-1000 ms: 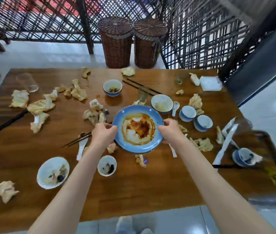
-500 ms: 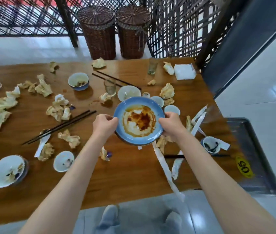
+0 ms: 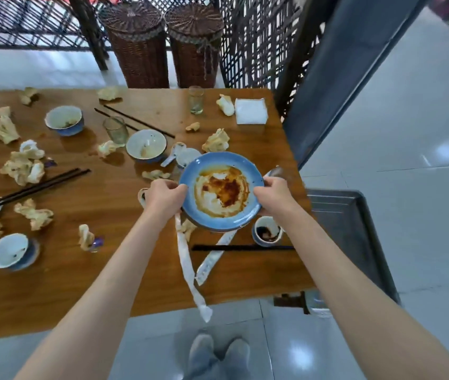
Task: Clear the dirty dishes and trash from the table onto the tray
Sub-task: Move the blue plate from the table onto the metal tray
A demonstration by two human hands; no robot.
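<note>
Right of the table [image 3: 245,281] the gray tray [image 3: 355,215] lies bare; a small sauce cup [image 3: 267,232] and black chopsticks [image 3: 242,247] (near the edge) stand between.

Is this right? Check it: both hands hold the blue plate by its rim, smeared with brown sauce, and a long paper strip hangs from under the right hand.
One detail is wrong. The head view shows the paper strip hanging from under the left hand, not the right hand. Both hands do hold the blue plate by its rim, and it is smeared with brown sauce.
</note>
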